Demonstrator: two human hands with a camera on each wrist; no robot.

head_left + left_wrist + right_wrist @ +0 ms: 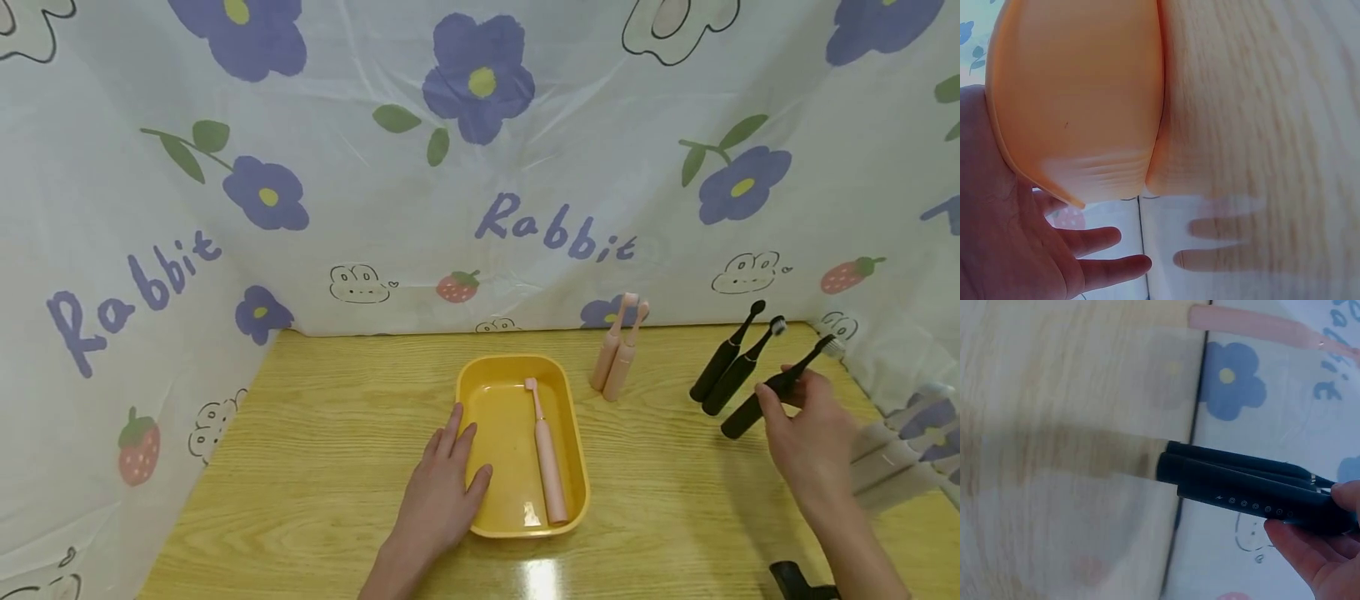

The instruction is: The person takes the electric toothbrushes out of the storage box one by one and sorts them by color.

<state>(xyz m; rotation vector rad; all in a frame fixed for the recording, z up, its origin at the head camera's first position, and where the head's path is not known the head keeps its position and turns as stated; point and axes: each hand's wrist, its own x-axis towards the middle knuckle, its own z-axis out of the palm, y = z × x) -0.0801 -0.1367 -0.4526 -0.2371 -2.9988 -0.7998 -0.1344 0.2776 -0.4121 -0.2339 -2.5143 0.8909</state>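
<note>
My right hand (813,433) pinches a black electric toothbrush (750,408) between thumb and fingers, its head tilted up to the right. Just left of it, two more black toothbrushes (716,367) stand on the table. In the right wrist view, the held black toothbrush (1241,503) shows a row of small symbols and overlaps the others. My left hand (442,487) rests on the left rim of a yellow tray (517,531), fingers extended. Inside that tray lies one pink electric toothbrush (550,471). From the left wrist view, the tray's outer wall (1085,94) is beside the left palm (1016,237).
Two pink toothbrushes (618,367) stand behind the tray's right side. White toothbrushes (892,458), faint and blurred, are right of my right wrist. A black object (795,581) sits at the bottom right edge. A printed cloth (420,217) hangs behind the wooden table (315,467).
</note>
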